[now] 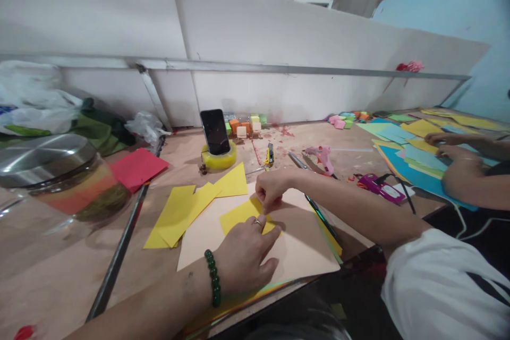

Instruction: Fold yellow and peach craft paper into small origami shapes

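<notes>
A small yellow sheet of paper [234,216] lies on a stack of larger pale sheets [306,249]. My left hand [247,251], wearing a green bead bracelet and a ring, rests over its near edge with fingers apart. Beyond it, my right hand [274,189] is closed, knuckles up, with its fingertips down at the paper's far right edge. The fingertips partly hide the paper there. More yellow pieces [175,215] overlap on the left of the stack, one reaching under its far edge.
A phone [215,132] leans in a yellow tape roll [223,159]. Behind my right arm lie a yellow cutter [270,154], a pink glue gun [322,158] and a magenta device [380,189]. A lidded jar [64,180] stands left. A co-worker's hands [458,156] touch coloured paper at right.
</notes>
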Demonstrator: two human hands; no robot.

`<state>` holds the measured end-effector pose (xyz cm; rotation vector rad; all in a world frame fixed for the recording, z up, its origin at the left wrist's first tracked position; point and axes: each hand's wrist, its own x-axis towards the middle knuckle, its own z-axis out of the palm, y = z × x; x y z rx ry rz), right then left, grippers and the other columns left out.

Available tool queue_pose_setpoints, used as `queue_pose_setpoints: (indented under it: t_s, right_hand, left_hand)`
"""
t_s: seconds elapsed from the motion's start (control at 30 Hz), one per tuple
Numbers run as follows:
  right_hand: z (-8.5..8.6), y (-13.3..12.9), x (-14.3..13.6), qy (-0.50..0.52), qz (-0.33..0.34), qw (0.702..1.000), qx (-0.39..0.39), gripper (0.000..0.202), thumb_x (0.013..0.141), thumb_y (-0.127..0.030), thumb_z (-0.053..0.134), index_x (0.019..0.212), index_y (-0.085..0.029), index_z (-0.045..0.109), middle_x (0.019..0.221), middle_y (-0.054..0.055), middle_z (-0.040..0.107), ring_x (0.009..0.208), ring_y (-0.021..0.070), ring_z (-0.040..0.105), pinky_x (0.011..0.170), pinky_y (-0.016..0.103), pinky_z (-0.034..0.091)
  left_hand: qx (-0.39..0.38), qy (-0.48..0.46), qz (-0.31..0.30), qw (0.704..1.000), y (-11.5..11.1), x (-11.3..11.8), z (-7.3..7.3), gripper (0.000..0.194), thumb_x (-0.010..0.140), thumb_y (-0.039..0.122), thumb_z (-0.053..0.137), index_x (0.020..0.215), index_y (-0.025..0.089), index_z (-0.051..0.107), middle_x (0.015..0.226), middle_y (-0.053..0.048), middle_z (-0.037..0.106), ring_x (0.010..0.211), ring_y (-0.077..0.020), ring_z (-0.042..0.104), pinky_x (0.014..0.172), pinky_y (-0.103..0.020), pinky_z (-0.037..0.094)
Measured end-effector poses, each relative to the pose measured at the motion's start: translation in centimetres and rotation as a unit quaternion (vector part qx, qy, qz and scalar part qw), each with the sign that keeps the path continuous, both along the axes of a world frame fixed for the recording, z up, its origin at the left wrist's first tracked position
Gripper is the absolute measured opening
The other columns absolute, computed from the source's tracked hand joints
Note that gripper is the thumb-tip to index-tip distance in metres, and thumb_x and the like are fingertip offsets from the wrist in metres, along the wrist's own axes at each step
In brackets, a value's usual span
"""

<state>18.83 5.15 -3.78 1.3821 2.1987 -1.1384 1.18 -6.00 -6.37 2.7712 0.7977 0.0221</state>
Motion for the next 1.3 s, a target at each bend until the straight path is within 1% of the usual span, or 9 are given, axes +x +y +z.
queue_pose_setpoints:
  t_s: [0.27,0.47,0.53,0.63,0.73,0.83,1.03,1.17,1.3]
  right_hand:
    - [-1.2,1.4,-0.1,0.042,-0.081,0.996,-0.012,0.02,0.072,-0.031,0.072,0.066,-0.015,0.06,0.052,-0.005,0.062,0.05,0.012,0.063,0.053,0.022,0.052]
    - [-0.7,0.1,-0.3,0.037,-0.117,0.992,0.018,0.032,0.083,-0.04,0.06,0.065,-0.015,0.056,0.051,-0.003,0.058,0.044,0.0116,0.058,0.051,0.024,0.052]
    - [-0.4,-0.3,-0.8,0.028,-0.121,0.992,0.026,0.039,0.083,-0.05,0.06,0.065,-0.015,0.055,0.052,-0.001,0.058,0.046,0.013,0.058,0.05,0.025,0.051]
    - [-0.3,-0.7,-1.9,-0.007,-0.095,0.993,0.069,0.05,0.07,-0.066,0.066,0.064,-0.017,0.058,0.052,0.001,0.058,0.054,0.0181,0.062,0.055,0.027,0.049]
    - [-0.5,-1.0,-3.5,-0.099,-0.036,0.983,0.148,0.061,0.065,-0.078,0.06,0.059,-0.017,0.061,0.048,0.005,0.058,0.062,0.0244,0.065,0.063,0.031,0.049]
    - [-0.3,-1.2,-4.7,-0.15,-0.029,0.98,0.128,0.069,0.067,-0.081,0.052,0.058,-0.014,0.064,0.048,0.008,0.06,0.06,0.0251,0.065,0.064,0.034,0.049]
    - [0.7,-0.4,-4.6,-0.146,-0.07,0.986,0.032,0.057,0.067,-0.07,0.065,0.07,-0.013,0.063,0.049,0.005,0.061,0.051,0.0201,0.062,0.053,0.03,0.05]
    - [0.3,0.1,-3.5,-0.126,-0.094,0.987,0.01,0.046,0.074,-0.057,0.067,0.06,-0.014,0.057,0.05,0.004,0.06,0.049,0.0158,0.061,0.049,0.025,0.049]
    - [-0.4,-0.1,-2.2,-0.084,-0.126,0.988,0.003,0.037,0.082,-0.044,0.064,0.06,-0.015,0.054,0.053,0.0,0.059,0.05,0.0118,0.062,0.049,0.02,0.05]
  left_hand:
    - [0.013,0.008,0.004,1.0,0.0,0.0,-0.5,0.052,0.083,0.035,0.053,0.133,0.023,0.05,0.103,-0.011,0.058,0.09,-0.0277,0.058,0.076,-0.04,0.05]
    - [0.011,0.015,0.008,1.0,-0.5,-0.5,0.5,0.059,0.085,0.036,0.054,0.139,0.015,0.044,0.112,-0.014,0.06,0.098,-0.0294,0.058,0.083,-0.042,0.051]
    - [0.03,0.025,0.036,0.999,-0.8,-1.4,0.6,0.059,0.087,0.039,0.052,0.139,0.012,0.044,0.119,-0.017,0.06,0.106,-0.0319,0.056,0.089,-0.045,0.049]
    - [0.089,0.053,0.105,0.989,-1.1,-3.4,0.1,0.055,0.09,0.041,0.05,0.136,0.01,0.049,0.134,-0.022,0.053,0.121,-0.0374,0.049,0.101,-0.054,0.039]
    - [0.101,0.041,0.14,0.984,-1.2,-5.0,-0.9,0.055,0.089,0.043,0.051,0.137,0.016,0.05,0.141,-0.022,0.047,0.128,-0.0378,0.044,0.105,-0.057,0.034]
    - [0.091,0.009,0.16,0.983,-1.1,-5.5,-1.4,0.055,0.087,0.047,0.055,0.136,0.024,0.052,0.141,-0.019,0.048,0.131,-0.039,0.041,0.106,-0.058,0.031]
    - [0.076,-0.027,0.176,0.981,-1.1,-5.5,-1.9,0.055,0.085,0.051,0.057,0.135,0.029,0.054,0.143,-0.017,0.047,0.133,-0.0406,0.038,0.106,-0.061,0.027]
    - [0.077,-0.033,0.175,0.981,-1.1,-5.6,-2.0,0.054,0.085,0.05,0.058,0.134,0.029,0.055,0.142,-0.016,0.048,0.132,-0.0396,0.039,0.106,-0.06,0.028]
    - [0.07,-0.028,0.174,0.982,-1.1,-5.6,-1.7,0.054,0.084,0.05,0.059,0.134,0.028,0.055,0.141,-0.018,0.049,0.132,-0.0404,0.039,0.106,-0.06,0.029]
